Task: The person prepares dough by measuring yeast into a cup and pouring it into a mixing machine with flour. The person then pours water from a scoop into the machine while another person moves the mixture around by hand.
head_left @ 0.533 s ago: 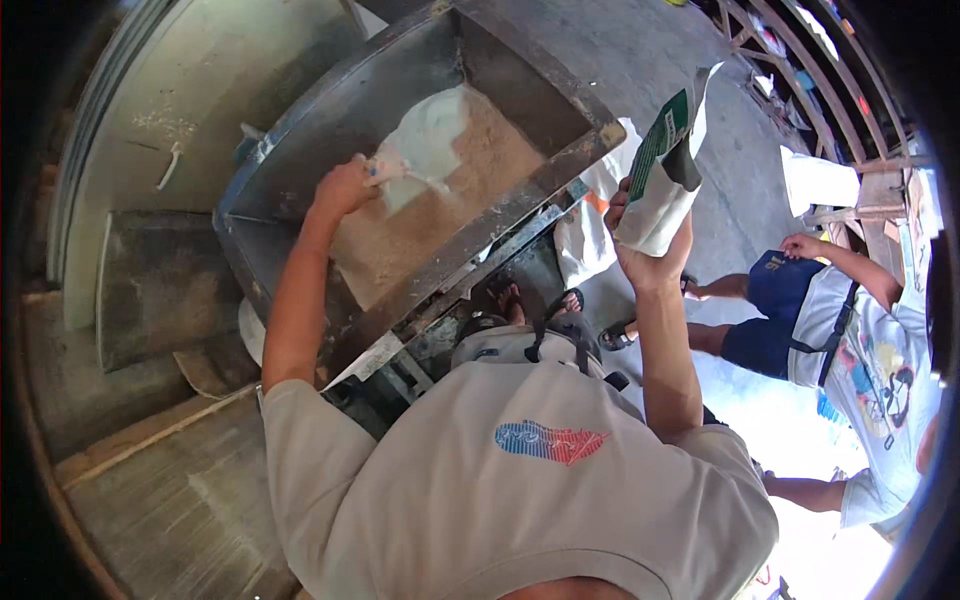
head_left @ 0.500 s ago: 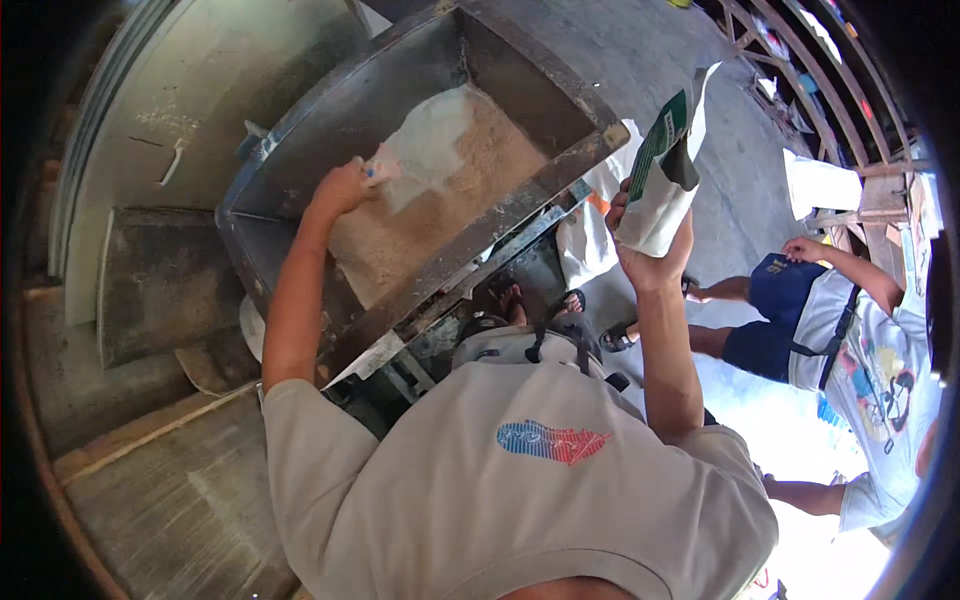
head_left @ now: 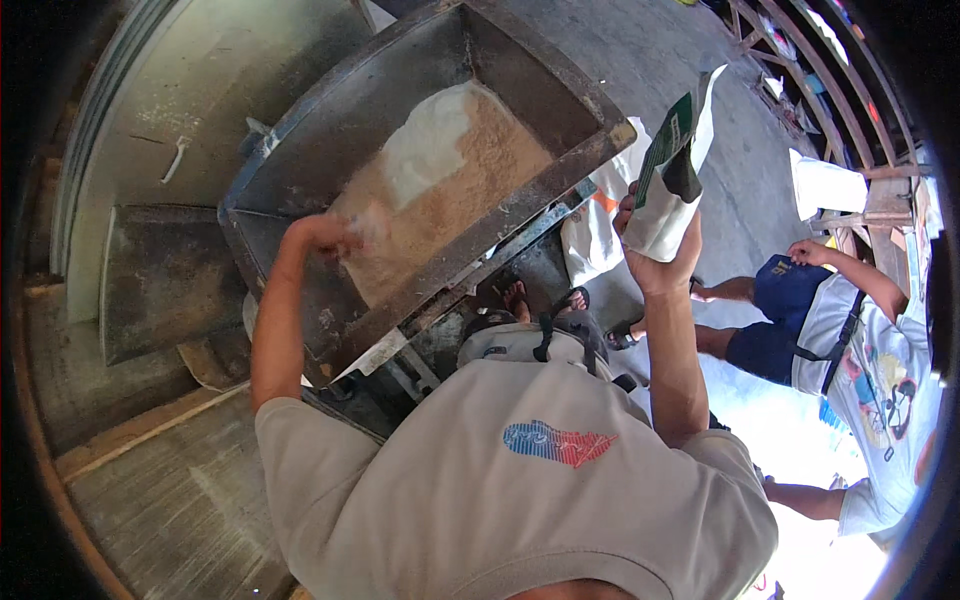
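Observation:
My left hand (head_left: 322, 235) is inside a deep metal trough (head_left: 590, 150), low over its left end. Its fingers are closed around a small pinkish-white thing (head_left: 372, 226), blurred by motion; its kind cannot be made out. Below lies a spread of brownish powder (head_left: 430, 225) with a patch of white powder (head_left: 425, 150) on top. My right hand (head_left: 665, 262) grips a white and green bag (head_left: 662, 215) from beneath, upright outside the trough's right side. The bag's upper end gapes, and its inside looks dark; what is in it is hidden.
A co-worker in a light shirt and dark shorts (head_left: 775, 345) is at the right. White sacking (head_left: 590, 240) lies beside the trough, near my feet. A white container (head_left: 828, 186) stands by wooden racks (head_left: 840, 90). At left are a metal panel (head_left: 150, 280) and boards (head_left: 180, 490).
My left hand has moved left and nearer to me, from beside the white powder to over the trough's left end. My right hand and the bag have barely shifted.

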Tool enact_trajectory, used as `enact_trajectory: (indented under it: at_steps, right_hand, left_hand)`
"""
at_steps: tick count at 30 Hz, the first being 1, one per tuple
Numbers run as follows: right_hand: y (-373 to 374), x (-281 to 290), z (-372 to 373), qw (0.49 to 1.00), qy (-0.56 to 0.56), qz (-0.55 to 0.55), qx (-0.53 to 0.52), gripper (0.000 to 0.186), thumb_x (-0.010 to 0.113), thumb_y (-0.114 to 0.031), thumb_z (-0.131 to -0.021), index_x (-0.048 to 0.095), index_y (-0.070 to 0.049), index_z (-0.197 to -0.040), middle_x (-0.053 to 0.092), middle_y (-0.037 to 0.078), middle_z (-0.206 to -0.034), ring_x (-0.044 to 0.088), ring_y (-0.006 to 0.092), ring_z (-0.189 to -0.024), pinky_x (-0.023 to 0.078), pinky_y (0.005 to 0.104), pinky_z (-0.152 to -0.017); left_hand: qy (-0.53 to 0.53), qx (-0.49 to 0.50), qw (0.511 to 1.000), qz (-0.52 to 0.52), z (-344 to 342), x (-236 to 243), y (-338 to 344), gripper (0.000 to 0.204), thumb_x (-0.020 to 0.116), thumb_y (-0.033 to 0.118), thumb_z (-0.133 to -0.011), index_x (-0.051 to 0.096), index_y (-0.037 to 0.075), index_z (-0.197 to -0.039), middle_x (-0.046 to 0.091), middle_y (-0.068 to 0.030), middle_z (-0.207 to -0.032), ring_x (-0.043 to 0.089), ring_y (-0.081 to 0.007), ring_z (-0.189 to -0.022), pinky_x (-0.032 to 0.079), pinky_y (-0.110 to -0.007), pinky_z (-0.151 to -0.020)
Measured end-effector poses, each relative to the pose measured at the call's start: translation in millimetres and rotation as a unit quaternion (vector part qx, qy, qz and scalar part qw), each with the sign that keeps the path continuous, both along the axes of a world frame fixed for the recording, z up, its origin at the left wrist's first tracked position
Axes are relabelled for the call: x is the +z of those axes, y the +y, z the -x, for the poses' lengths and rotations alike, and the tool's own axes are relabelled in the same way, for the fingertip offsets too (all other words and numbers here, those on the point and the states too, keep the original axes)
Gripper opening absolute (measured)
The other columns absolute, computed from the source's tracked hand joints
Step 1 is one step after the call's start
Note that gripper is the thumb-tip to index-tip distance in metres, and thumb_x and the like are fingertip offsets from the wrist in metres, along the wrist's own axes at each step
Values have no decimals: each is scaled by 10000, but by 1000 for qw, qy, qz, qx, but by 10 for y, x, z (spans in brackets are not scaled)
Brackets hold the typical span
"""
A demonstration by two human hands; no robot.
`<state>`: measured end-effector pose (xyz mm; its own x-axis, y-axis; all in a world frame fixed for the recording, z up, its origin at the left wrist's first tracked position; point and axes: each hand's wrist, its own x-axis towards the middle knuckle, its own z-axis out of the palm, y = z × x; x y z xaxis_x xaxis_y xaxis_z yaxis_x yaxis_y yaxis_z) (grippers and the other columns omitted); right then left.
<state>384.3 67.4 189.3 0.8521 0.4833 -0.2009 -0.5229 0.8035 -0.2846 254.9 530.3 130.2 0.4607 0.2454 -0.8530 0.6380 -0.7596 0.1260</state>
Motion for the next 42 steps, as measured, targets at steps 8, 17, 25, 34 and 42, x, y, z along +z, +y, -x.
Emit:
enact_trajectory:
  at_steps: [8,17,25,34,42]
  right_hand:
    - [-24,17,-48,999,26,20,-26,475,426,-368,-891,435,-33,-1228,519,176,-1085,522,280,-932,458,396,-800]
    - [-177,-94,-49,998,-46,-37,38,425,432,-338,-919,461,-68,-1245,572,93,-1162,570,272,-1022,456,441,-865]
    - [-154,-85,8,999,-33,-29,14,423,439,-297,-919,437,-58,-1268,566,100,-1169,559,284,-1048,434,460,-914]
    - [-205,-25,157,997,37,53,-46,384,434,-344,-919,491,-89,-1200,612,97,-1068,606,249,-917,488,419,-751]
    - [-332,-15,246,995,50,49,-70,408,446,-341,-917,473,-66,-1217,605,111,-1094,609,258,-929,494,427,-760]
  left_hand:
    - [-351,-67,913,-197,-838,-26,-433,545,723,377,-685,524,38,-1064,631,-217,-957,624,-353,-879,475,-447,-701]
    - [-164,-251,919,-255,-520,144,-218,621,725,407,-686,541,9,-1126,643,-113,-850,597,-213,-690,486,-335,-625]
    - [-35,-90,994,-57,-756,594,-478,524,585,432,-763,610,-22,-1023,651,-142,-921,628,-220,-753,494,-327,-679]
    - [-32,-159,985,65,-367,-52,-538,475,508,423,-853,574,21,-1098,629,-123,-869,611,-190,-651,501,-351,-604]
    - [-61,-177,981,53,-222,134,-1086,395,438,384,-915,552,58,-1108,594,-75,-673,537,-168,-519,441,-325,-490]
